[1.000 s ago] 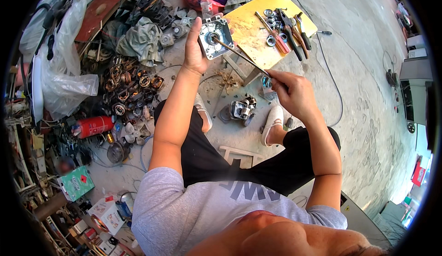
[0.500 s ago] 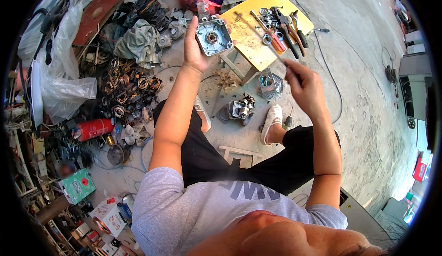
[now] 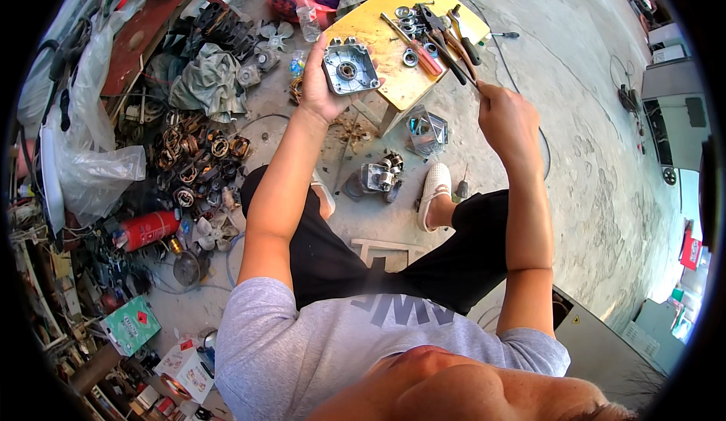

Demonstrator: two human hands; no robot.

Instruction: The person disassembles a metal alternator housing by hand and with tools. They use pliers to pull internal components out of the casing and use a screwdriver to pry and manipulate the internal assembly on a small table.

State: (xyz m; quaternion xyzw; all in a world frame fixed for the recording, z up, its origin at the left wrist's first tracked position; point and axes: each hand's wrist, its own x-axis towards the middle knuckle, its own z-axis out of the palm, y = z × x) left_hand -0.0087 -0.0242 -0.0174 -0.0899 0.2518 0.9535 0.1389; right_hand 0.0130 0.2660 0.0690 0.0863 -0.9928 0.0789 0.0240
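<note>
One yellow board (image 3: pixel 393 65), one grey motor cover (image 3: pixel 349 65), one red canister (image 3: pixel 147 229), two hands.

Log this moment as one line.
left hand holds square metal motor cover | right hand grips thin tool over yellow board | pliers on board

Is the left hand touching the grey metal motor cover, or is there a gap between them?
Touching. The head view shows the left hand gripping the grey motor cover from below, fingers wrapped around its edge, held up above the floor.
</note>
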